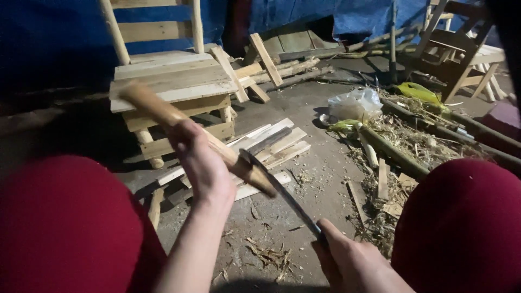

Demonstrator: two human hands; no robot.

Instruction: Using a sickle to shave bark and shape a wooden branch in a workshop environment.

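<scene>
My left hand grips a round wooden stick near its middle, holding it slanted from upper left to lower right. My right hand is closed on the handle of a long dark blade. The blade's tip rests against the lower end of the stick. Both hands are between my knees, which are in red trousers.
A small wooden chair stands ahead on the left, with flat wood slats on the ground in front of it. Wood shavings lie below the hands. Poles, straw and a clear plastic bag lie to the right; another chair stands far right.
</scene>
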